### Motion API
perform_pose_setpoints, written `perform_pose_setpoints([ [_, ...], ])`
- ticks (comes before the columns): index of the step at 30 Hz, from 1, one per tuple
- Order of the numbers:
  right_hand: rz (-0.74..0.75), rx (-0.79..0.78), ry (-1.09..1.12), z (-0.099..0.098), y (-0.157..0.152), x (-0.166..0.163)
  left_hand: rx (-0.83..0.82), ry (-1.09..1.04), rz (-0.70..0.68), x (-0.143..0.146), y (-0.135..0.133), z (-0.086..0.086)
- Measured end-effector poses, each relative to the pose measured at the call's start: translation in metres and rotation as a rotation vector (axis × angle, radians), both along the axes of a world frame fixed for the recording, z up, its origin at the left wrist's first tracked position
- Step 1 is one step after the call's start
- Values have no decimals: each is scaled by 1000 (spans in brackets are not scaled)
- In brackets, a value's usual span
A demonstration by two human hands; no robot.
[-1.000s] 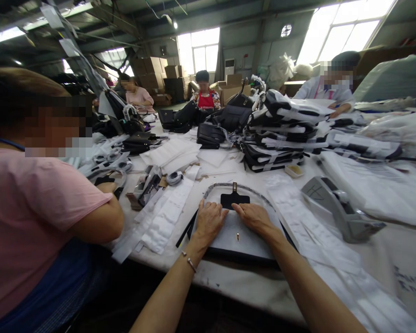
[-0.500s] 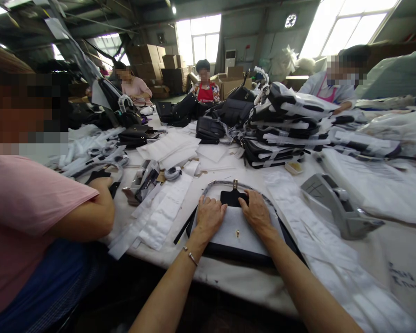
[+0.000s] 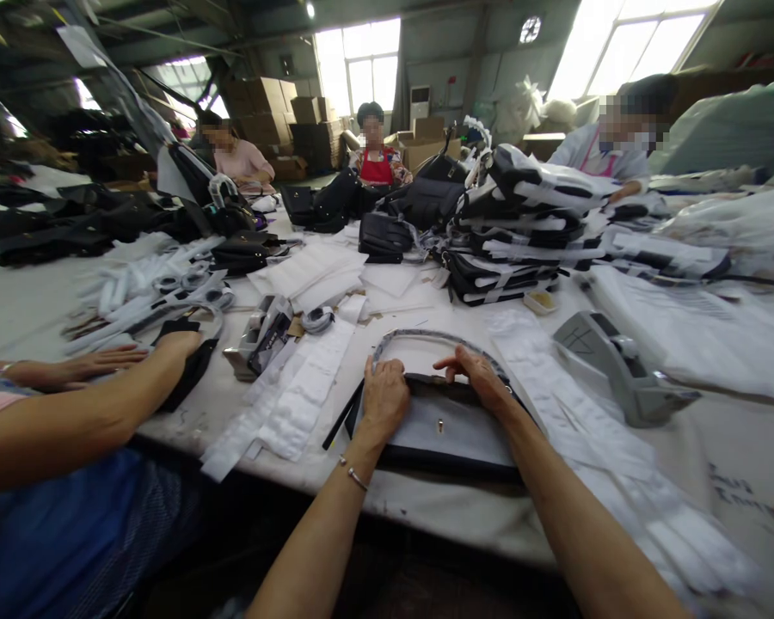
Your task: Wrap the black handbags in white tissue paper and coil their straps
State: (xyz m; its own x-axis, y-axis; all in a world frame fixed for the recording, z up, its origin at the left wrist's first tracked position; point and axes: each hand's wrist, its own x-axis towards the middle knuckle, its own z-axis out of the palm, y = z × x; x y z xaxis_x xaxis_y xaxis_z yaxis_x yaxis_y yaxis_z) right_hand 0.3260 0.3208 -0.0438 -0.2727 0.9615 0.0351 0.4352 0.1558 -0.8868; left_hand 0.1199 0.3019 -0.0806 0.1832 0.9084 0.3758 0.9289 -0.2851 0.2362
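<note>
Black bag [image 3: 442, 430] lies flat at the bench's [image 3: 39, 301] near edge, long axis left-right, handle [image 3: 419, 337] arching toward the far side; left hand [image 3: 382, 397] and right hand [image 3: 481, 376] both curl over its top edge, gripping it.

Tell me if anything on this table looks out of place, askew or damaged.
Nothing looks damaged or spilled. The left hand and right hand press on the top edge of a black bag lying flat on the table. White strips lie loosely fanned beside it, and the tape dispenser sits upright.
</note>
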Motion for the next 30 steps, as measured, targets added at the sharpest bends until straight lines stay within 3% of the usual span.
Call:
perform_pose_setpoints([
  [7, 86, 50, -97, -10, 2, -13, 67, -161, -117, -7, -5, 6],
  [11, 68, 275, -205, -18, -1, -19, 196, -364, -468, -8, -16, 14],
  [15, 67, 387, -261, -20, -1, -19, 161, -381, -763, -6, -26, 19],
  [23, 54, 374, -265, -24, 1, -18, 26, -360, -858, -8, -29, 15],
  [30, 41, 396, -255, -28, -1, -17, -114, -86, -876, -9, -49, 33],
])
